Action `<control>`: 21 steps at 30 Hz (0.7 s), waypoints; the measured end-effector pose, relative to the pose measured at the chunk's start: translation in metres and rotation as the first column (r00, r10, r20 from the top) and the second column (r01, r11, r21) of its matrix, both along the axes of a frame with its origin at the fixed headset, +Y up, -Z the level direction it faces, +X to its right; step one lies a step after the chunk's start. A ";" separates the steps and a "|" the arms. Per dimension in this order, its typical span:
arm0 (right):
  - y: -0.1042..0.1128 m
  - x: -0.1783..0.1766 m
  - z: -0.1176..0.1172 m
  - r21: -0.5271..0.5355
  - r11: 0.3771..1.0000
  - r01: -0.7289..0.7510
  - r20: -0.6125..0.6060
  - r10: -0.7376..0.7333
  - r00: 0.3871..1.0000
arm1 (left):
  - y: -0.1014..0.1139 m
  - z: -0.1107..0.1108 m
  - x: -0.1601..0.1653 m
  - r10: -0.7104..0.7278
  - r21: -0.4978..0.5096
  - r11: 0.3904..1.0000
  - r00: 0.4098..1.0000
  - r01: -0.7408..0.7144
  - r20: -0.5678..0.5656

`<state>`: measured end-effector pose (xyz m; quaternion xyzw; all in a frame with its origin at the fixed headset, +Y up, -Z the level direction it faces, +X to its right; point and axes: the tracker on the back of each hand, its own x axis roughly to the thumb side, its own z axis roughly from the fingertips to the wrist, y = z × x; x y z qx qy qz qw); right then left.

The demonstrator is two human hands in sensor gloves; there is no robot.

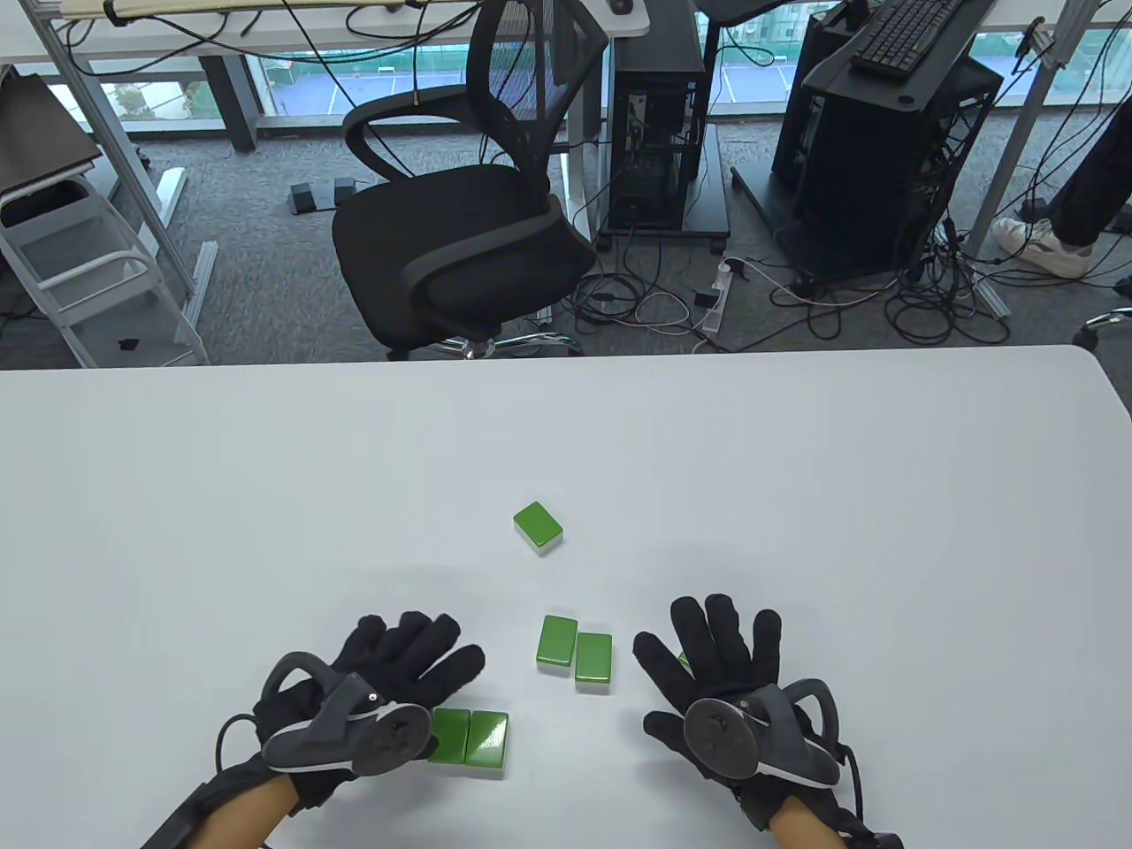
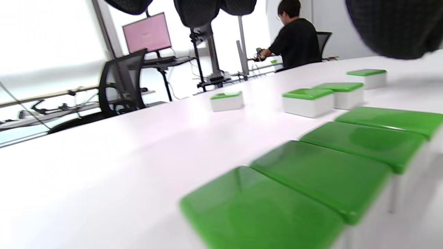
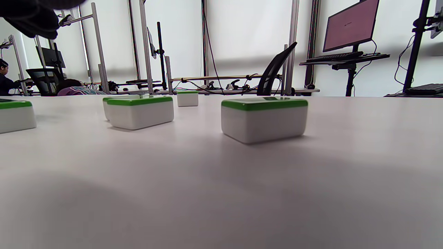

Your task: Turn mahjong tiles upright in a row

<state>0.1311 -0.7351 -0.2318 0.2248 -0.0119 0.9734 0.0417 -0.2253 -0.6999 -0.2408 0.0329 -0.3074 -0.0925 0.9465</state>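
Note:
Several green-backed mahjong tiles lie flat, green side up, on the white table. One lone tile lies farthest out. A pair of tiles lies side by side between my hands. Two more tiles show by my left hand, which hovers with its fingers spread and holds nothing. The left wrist view shows these as a touching row of flat tiles under that hand. My right hand is spread too and covers most of one tile, which lies flat in the right wrist view.
The table's far edge runs across the middle of the table view. A black office chair stands behind it. The right wrist view also shows the pair and the lone tile.

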 end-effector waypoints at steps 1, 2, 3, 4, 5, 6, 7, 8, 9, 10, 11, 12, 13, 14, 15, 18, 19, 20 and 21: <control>0.000 0.000 0.000 0.000 1.000 0.002 0.000 -0.002 1.000 | 0.003 0.000 -0.010 0.026 0.025 0.999 0.999 -0.025 -0.030; 0.000 0.000 0.000 -0.001 1.000 0.004 0.000 -0.004 1.000 | 0.005 0.000 -0.018 0.048 0.038 0.998 0.998 -0.046 -0.050; -0.001 0.000 0.000 -0.002 1.000 0.005 0.000 -0.005 1.000 | 0.007 0.000 -0.027 0.075 0.048 0.996 0.994 -0.071 -0.079; -0.001 0.000 0.000 -0.003 1.000 0.004 0.001 -0.004 1.000 | 0.008 0.000 -0.036 0.101 0.055 0.994 0.989 -0.096 -0.106; -0.001 0.000 0.000 -0.003 1.000 0.004 0.001 -0.004 1.000 | 0.009 0.000 -0.042 0.120 0.060 0.992 0.985 -0.113 -0.125; -0.001 0.000 0.000 -0.004 1.000 0.002 0.001 -0.002 1.000 | 0.008 0.000 -0.050 0.146 0.070 0.988 0.977 -0.137 -0.153; -0.001 0.000 -0.001 -0.004 1.000 0.002 0.001 -0.002 1.000 | 0.007 0.000 -0.055 0.170 0.079 0.984 0.971 -0.158 -0.170; -0.001 0.000 -0.001 -0.005 1.000 0.002 0.000 -0.002 1.000 | 0.005 -0.001 -0.061 0.198 0.090 0.979 0.963 -0.184 -0.185; -0.001 0.000 -0.001 -0.006 1.000 0.002 0.000 -0.002 1.000 | 0.003 -0.002 -0.065 0.211 0.091 0.976 0.958 -0.196 -0.196; -0.001 0.000 -0.001 -0.007 1.000 0.003 0.000 -0.003 1.000 | 0.000 -0.003 -0.069 0.211 0.086 0.977 0.954 -0.197 -0.213; -0.002 0.000 -0.001 -0.008 1.000 0.003 0.001 -0.003 1.000 | -0.002 -0.003 -0.072 0.206 0.086 0.978 0.951 -0.191 -0.229; -0.002 0.000 -0.001 -0.008 1.000 0.002 0.001 -0.002 1.000 | -0.003 -0.004 -0.074 0.202 0.086 0.979 0.951 -0.186 -0.235; -0.002 0.000 -0.001 -0.008 1.000 0.003 0.001 -0.003 1.000 | -0.006 -0.005 -0.076 0.195 0.080 0.980 0.950 -0.181 -0.245; -0.001 0.000 -0.001 -0.008 1.000 0.005 0.001 -0.005 1.000 | -0.008 -0.005 -0.078 0.192 0.077 0.981 0.948 -0.179 -0.253; -0.002 0.000 -0.001 -0.007 1.000 0.007 0.002 -0.007 1.000 | -0.010 -0.005 -0.080 0.191 0.076 0.981 0.947 -0.178 -0.259; -0.002 0.001 -0.001 -0.006 1.000 0.010 0.005 -0.010 1.000 | -0.015 -0.005 -0.085 0.185 0.068 0.983 0.944 -0.173 -0.274; -0.002 0.001 -0.001 -0.005 1.000 0.009 0.006 -0.009 1.000 | -0.016 -0.005 -0.086 0.183 0.067 0.983 0.943 -0.172 -0.276; -0.002 0.001 -0.001 -0.005 1.000 0.008 0.007 -0.008 1.000 | -0.017 -0.005 -0.087 0.184 0.068 0.983 0.942 -0.172 -0.281; -0.002 0.001 -0.001 -0.006 1.000 0.009 0.009 -0.009 1.000 | -0.018 -0.006 -0.089 0.185 0.069 0.983 0.940 -0.172 -0.287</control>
